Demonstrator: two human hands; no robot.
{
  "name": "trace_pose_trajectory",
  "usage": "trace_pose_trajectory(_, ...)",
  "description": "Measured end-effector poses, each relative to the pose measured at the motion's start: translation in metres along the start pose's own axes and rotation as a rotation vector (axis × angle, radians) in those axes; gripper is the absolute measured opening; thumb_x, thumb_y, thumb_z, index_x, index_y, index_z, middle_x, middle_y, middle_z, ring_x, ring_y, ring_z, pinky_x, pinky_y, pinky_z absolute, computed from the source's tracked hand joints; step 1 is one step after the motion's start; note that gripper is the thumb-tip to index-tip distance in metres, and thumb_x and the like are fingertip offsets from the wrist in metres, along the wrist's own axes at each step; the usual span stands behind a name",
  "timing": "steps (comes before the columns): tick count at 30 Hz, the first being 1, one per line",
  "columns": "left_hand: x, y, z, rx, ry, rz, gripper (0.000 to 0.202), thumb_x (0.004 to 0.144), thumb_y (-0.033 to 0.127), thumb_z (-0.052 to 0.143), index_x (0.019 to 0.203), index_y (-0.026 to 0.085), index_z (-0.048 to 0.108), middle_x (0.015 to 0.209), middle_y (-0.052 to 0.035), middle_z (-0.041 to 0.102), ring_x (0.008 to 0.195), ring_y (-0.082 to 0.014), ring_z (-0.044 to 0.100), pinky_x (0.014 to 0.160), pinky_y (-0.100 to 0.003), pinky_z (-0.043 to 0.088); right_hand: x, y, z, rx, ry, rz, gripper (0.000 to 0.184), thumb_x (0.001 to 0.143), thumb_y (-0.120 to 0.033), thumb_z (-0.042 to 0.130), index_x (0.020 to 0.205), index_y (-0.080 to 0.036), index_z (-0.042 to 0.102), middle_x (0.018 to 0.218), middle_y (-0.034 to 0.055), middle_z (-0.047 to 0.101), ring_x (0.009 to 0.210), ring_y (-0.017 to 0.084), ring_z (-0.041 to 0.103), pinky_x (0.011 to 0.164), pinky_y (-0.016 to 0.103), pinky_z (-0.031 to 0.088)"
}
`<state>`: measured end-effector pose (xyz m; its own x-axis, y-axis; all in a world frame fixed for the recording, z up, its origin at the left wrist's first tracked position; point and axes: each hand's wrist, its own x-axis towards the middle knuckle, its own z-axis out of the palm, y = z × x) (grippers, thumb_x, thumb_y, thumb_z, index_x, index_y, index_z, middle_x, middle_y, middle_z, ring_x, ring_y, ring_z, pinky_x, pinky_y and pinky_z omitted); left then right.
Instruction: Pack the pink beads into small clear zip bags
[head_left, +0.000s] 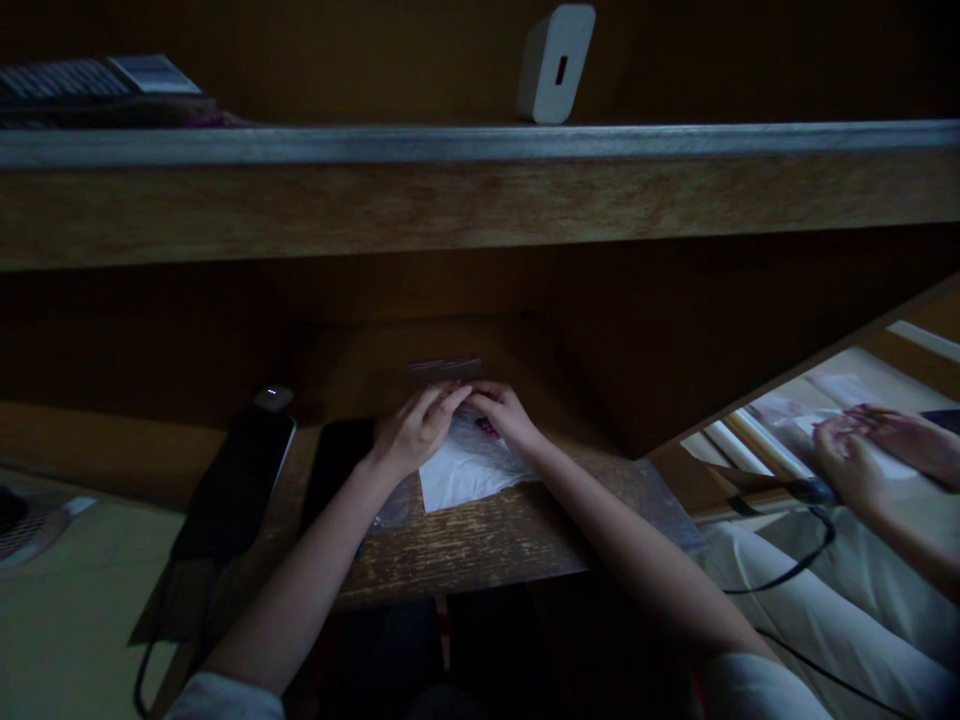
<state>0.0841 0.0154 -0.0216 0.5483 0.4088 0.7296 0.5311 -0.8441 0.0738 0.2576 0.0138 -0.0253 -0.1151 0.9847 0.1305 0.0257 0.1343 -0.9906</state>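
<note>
At lower centre of the frame, your left hand and right hand sit close over a white sheet; you can't tell if they pinch it. A slip could push it toward the desk's front edge. The black phone crowds your left; more room lies right.
</note>
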Motion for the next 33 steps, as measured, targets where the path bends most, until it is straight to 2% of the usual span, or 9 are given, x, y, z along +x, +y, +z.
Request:
trace_pose_trajectory(3,0.005,0.001,-0.004,0.022,-0.044,-0.027,0.039,0.082,0.010,0.054,0.119,0.021,0.053,0.110,-0.0088,0.062,0.100,-0.0223,0.059,0.087,-0.038,0.050,0.002,0.002,-0.002,0.050,0.001,-0.009,0.019,0.071,-0.030,0.056,0.077,-0.014,0.065,0.068,0.0000,0.057,0.060,0.011,0.047,0.056,0.022,0.035)
trace_pose_trajectory(6,0.008,-0.001,-0.007,-0.001,-0.052,-0.076,0.037,0.081,0.015,0.057,0.118,0.020,0.054,0.113,-0.0094,0.062,0.103,-0.0243,0.058,0.088,-0.041,0.048,0.005,0.001,-0.003,0.062,-0.014,-0.009,0.016,0.072,-0.030,0.056,0.074,-0.015,0.061,0.066,-0.0010,0.054,0.061,0.011,0.045,0.056,0.022,0.035)
trace_pose_trajectory(11,0.003,-0.010,-0.005,-0.008,-0.004,-0.115,0.027,0.085,0.013,0.051,0.109,0.020,0.059,0.102,-0.0069,0.066,0.095,-0.0209,0.061,0.085,-0.037,0.048,0.002,-0.005,-0.005,0.020,-0.096,-0.002,0.024,0.079,-0.037,0.053,0.066,-0.016,0.054,0.058,-0.0040,0.042,0.053,0.008,0.036,0.050,0.021,0.030)
trace_pose_trajectory(15,-0.002,-0.012,-0.005,0.081,-0.021,-0.076,0.021,0.083,0.013,0.053,0.099,0.022,0.064,0.094,-0.0055,0.066,0.087,-0.0205,0.061,0.078,-0.035,0.049,-0.003,-0.008,-0.005,0.015,-0.214,0.118,0.028,0.078,-0.044,0.058,0.072,-0.016,0.057,0.054,-0.0060,0.039,0.046,0.007,0.031,0.043,0.021,0.022)
trace_pose_trajectory(19,-0.001,-0.007,-0.005,0.171,-0.010,-0.053,0.016,0.084,0.015,0.052,0.091,0.021,0.066,0.088,-0.0062,0.066,0.082,-0.0204,0.060,0.075,-0.034,0.047,-0.004,-0.005,-0.005,0.121,-0.220,0.158,0.031,0.077,-0.043,0.062,0.067,-0.016,0.053,0.051,-0.0073,0.037,0.045,0.006,0.029,0.043,0.021,0.021)
trace_pose_trajectory(22,0.000,-0.005,-0.005,0.171,0.006,-0.060,0.015,0.085,0.016,0.051,0.089,0.019,0.066,0.082,-0.0067,0.064,0.079,-0.0208,0.059,0.073,-0.034,0.045,-0.003,-0.004,-0.007,0.182,-0.244,0.156,0.032,0.077,-0.043,0.062,0.064,-0.016,0.052,0.051,-0.0069,0.038,0.046,0.006,0.030,0.044,0.022,0.021)
trace_pose_trajectory(25,-0.001,-0.006,-0.005,0.192,0.002,-0.069,0.016,0.086,0.018,0.050,0.087,0.019,0.065,0.076,-0.0059,0.061,0.075,-0.0207,0.057,0.071,-0.034,0.044,-0.004,-0.007,-0.007,0.175,-0.268,0.160,0.027,0.075,-0.041,0.065,0.073,-0.015,0.060,0.054,-0.0063,0.042,0.047,0.006,0.031,0.045,0.022,0.021)
trace_pose_trajectory(30,0.000,-0.004,-0.007,0.239,-0.042,-0.023,0.020,0.087,0.015,0.046,0.083,0.021,0.064,0.071,-0.0034,0.059,0.071,-0.0183,0.055,0.068,-0.031,0.042,-0.006,-0.013,-0.003,0.126,-0.296,0.166,0.021,0.072,-0.035,0.068,0.079,-0.015,0.066,0.064,-0.0034,0.054,0.054,0.007,0.038,0.050,0.021,0.028)
trace_pose_trajectory(33,0.000,-0.003,-0.006,0.211,-0.038,-0.046,0.019,0.086,0.014,0.046,0.083,0.020,0.064,0.071,-0.0037,0.059,0.071,-0.0184,0.056,0.068,-0.031,0.042,-0.005,-0.013,-0.002,0.144,-0.287,0.177,0.019,0.071,-0.032,0.068,0.081,-0.015,0.067,0.066,-0.0027,0.057,0.055,0.007,0.040,0.052,0.021,0.031)
